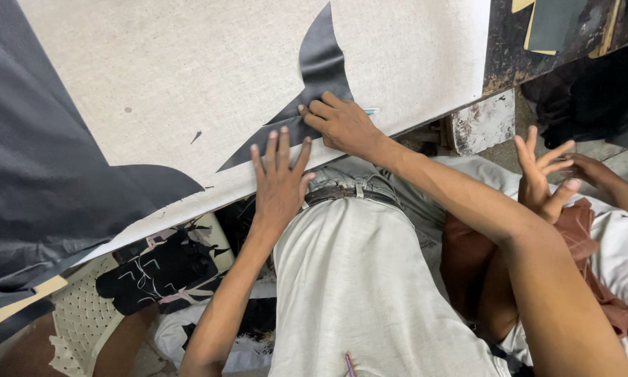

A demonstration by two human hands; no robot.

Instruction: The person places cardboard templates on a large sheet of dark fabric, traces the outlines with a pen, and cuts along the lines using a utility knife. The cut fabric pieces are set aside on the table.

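Black cut-out piece (312,84), curved and tapering to a point at the near left, is laid flat on a beige fabric sheet (188,63) spread over the worktable. Left hand (280,183) is pressed palm-down at the near edge of the sheet, fingers straight and slightly spread, fingertips touching the piece's narrow tail, apparently so that it is kept from shifting. Right hand (342,122) is curled over the piece's waist, fingers drawn together around a thin teal pen or marker (370,111), of which only the tip is seen; the grip suggests that the outline is being traced. Large dark cloth (41,160) is draped over the far-left part of the table. Pale perforated plastic stool (83,314) with black offcuts (160,269) is placed near left, below the table edge. Another person's hands (548,174), fingers open and empty, are seen at the right, well apart from the piece.
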